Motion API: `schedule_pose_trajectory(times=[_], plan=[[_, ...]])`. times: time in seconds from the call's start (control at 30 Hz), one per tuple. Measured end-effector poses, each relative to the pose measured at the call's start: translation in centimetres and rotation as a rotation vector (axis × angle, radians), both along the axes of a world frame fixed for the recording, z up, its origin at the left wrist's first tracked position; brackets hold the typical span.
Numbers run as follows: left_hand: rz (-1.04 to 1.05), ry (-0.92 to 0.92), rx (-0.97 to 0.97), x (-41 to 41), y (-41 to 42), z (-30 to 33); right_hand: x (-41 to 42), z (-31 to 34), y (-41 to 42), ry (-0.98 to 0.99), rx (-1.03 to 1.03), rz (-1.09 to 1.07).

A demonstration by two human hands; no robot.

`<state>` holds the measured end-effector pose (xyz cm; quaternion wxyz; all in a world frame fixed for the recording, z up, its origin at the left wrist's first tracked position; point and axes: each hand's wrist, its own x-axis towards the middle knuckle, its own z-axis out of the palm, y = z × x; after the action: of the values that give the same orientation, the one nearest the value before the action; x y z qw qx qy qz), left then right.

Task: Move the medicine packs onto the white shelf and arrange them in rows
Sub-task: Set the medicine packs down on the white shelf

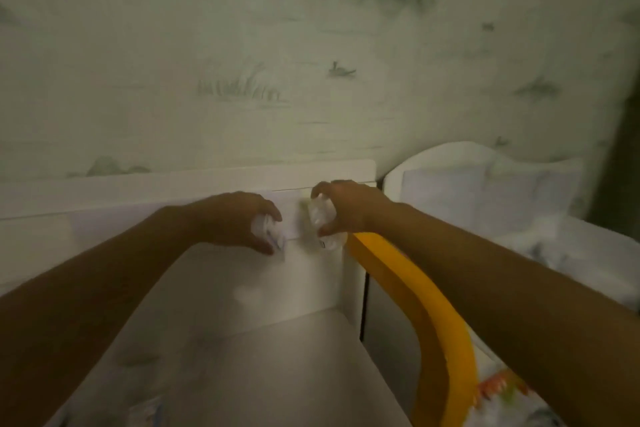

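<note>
Since both medicine packs look like thin crinkly blister sheets, we'd judge them light, semi-stiff, a bit slick and easy to crease; detail is blurred, so that's a guess. Pack one (266, 230) sits in our left hand (239, 218), fingers curled over it from above, thumb below. Pack two (322, 218) is in our right hand (346, 208), pinched between the curled fingers on top and the thumb at its lower edge. Both are up at the top of the white shelf (194, 184), near its right end, close to each other but apart. Whether they already touch the shelf surface we cannot tell.

Handling call: hold by the flat edges, light pinch, don't squeeze the blisters; foil may slide on the smooth white board, so set down flat and nudge into line.

Lower down, a shelf board (277, 374) shows what may be another pack (145, 409) at the bottom edge, too blurred to confirm. A yellow curved rail (433, 322) runs just right of the shelf, a bed with white bedding (519, 204) beyond it, patterned wall (311, 45) behind.
</note>
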<state>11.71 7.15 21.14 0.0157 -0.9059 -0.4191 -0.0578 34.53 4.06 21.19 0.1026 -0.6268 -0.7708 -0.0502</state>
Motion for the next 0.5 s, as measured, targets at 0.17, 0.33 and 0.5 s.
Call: schedule_pose_trajectory(times=[0.17,0.33,0.5], plan=[[-0.083,-0.054,0.043,7.1,-1.2,1.9,6.6,1.8,-2.6,0.008,0.025,-0.081],[-0.144,-0.102,-0.027,15.5,-1.6,1.9,14.5,0.9,-5.4,-0.025,0.034,-0.139],[-0.140,-0.110,-0.079,24.4,-2.8,1.8,23.9,0.4,-7.7,-0.019,0.054,-0.184]])
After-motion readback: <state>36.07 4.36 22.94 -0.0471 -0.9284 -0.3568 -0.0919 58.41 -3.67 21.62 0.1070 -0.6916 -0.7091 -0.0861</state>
